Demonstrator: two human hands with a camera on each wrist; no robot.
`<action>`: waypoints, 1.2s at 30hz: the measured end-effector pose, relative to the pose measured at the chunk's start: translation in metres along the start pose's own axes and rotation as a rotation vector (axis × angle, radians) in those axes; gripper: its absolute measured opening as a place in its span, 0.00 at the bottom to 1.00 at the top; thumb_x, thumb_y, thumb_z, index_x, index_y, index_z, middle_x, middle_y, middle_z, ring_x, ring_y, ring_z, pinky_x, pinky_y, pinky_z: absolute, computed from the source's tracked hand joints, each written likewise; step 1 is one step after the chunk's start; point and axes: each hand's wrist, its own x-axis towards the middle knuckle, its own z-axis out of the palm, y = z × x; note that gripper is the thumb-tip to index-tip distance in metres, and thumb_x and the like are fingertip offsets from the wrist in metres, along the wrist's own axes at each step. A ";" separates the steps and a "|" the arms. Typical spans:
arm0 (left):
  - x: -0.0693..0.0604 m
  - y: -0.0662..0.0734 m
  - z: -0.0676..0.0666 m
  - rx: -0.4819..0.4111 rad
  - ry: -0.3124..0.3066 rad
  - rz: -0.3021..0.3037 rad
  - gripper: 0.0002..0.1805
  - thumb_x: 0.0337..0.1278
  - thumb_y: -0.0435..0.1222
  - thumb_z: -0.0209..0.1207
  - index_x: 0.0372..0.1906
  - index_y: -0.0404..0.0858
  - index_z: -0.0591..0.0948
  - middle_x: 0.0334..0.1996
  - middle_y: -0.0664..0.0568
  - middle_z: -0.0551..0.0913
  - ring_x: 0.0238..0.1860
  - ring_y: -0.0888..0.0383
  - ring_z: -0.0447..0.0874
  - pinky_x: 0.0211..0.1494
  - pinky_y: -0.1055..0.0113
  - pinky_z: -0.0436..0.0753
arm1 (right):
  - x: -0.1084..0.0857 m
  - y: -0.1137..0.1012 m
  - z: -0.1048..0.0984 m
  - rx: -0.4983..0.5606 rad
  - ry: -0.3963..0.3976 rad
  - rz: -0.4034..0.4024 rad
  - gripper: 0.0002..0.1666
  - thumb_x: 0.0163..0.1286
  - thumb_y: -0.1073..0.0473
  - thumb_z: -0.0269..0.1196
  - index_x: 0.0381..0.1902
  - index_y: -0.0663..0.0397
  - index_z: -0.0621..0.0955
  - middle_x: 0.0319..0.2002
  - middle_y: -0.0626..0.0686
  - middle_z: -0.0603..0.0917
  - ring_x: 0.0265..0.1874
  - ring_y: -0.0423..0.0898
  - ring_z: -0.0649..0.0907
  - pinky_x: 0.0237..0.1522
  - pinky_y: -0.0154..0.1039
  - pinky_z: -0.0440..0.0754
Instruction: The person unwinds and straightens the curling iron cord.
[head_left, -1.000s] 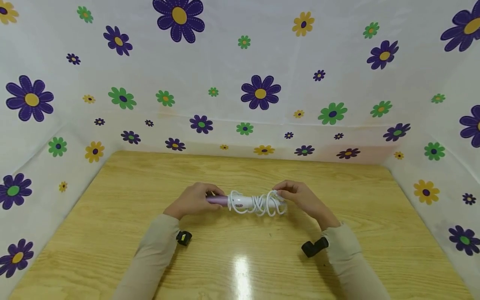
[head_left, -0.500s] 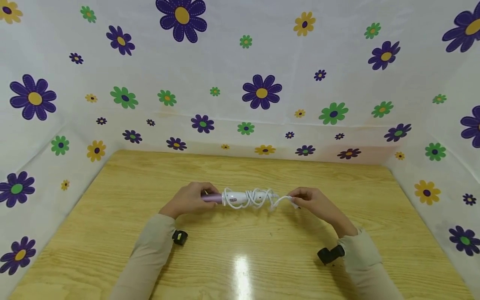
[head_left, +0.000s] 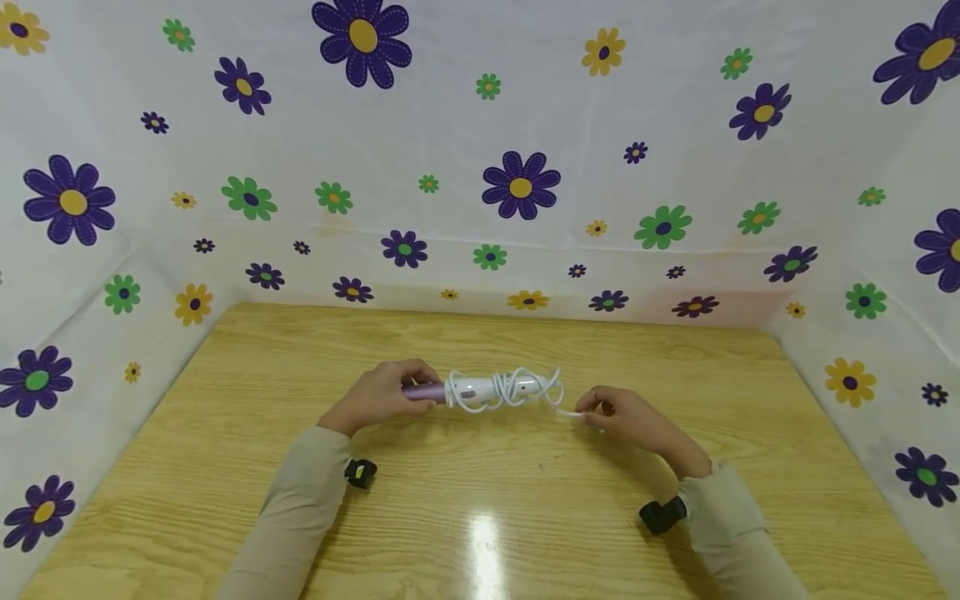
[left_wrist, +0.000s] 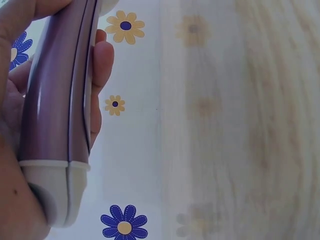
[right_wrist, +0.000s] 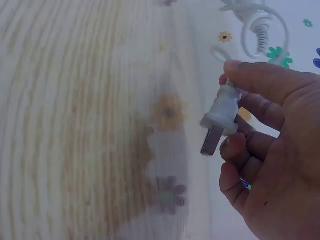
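A purple and white hair straightener is held level just above the table, its white cord looped round the handle. My left hand grips the purple end; in the left wrist view the fingers curl round the purple casing. To the right, my right hand pinches the cord's plug end between thumb and fingers. A two-pin white plug points down from that pinch in the right wrist view. A short stretch of cord runs from the hand back to the handle's end.
The wooden table lies beneath both hands. White cloth walls with printed flowers enclose the back and sides. A black wrist camera sits by the left cuff, another black camera by the right.
My right hand has moved from the handle's end out to the right, drawing the plug end of the cord away, then slightly down. The left hand, with the straightener, has shifted slightly left.
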 end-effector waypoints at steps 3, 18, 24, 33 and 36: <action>0.000 0.002 0.000 -0.011 0.001 0.007 0.17 0.48 0.41 0.67 0.47 0.47 0.81 0.40 0.54 0.84 0.35 0.59 0.79 0.41 0.64 0.78 | 0.005 0.001 0.002 -0.066 0.026 -0.013 0.08 0.69 0.59 0.60 0.40 0.58 0.82 0.33 0.50 0.81 0.25 0.38 0.72 0.28 0.32 0.73; 0.002 0.002 -0.001 -0.029 -0.009 0.013 0.17 0.49 0.41 0.67 0.47 0.46 0.82 0.40 0.53 0.84 0.36 0.59 0.79 0.42 0.63 0.78 | 0.021 -0.012 0.001 -0.070 0.229 0.049 0.08 0.67 0.55 0.62 0.38 0.52 0.83 0.37 0.54 0.85 0.29 0.44 0.79 0.31 0.38 0.75; -0.001 -0.002 -0.002 -0.040 -0.018 0.001 0.17 0.49 0.41 0.67 0.47 0.45 0.82 0.41 0.52 0.83 0.36 0.58 0.78 0.42 0.64 0.78 | 0.015 -0.009 -0.001 -0.028 0.300 0.072 0.09 0.68 0.54 0.62 0.41 0.52 0.82 0.40 0.55 0.86 0.34 0.46 0.82 0.34 0.39 0.77; -0.004 -0.010 -0.008 -0.016 0.018 -0.003 0.18 0.48 0.41 0.66 0.47 0.45 0.82 0.42 0.51 0.84 0.38 0.58 0.79 0.45 0.62 0.78 | -0.001 0.004 -0.013 -0.016 0.319 0.108 0.11 0.67 0.54 0.63 0.42 0.54 0.82 0.37 0.57 0.84 0.32 0.46 0.81 0.34 0.38 0.76; -0.006 -0.015 -0.008 -0.012 0.014 -0.008 0.18 0.49 0.41 0.66 0.48 0.44 0.81 0.42 0.51 0.84 0.38 0.58 0.79 0.44 0.63 0.78 | -0.009 0.012 -0.017 -0.031 0.321 0.121 0.10 0.67 0.55 0.63 0.42 0.55 0.82 0.39 0.57 0.83 0.33 0.44 0.79 0.35 0.38 0.75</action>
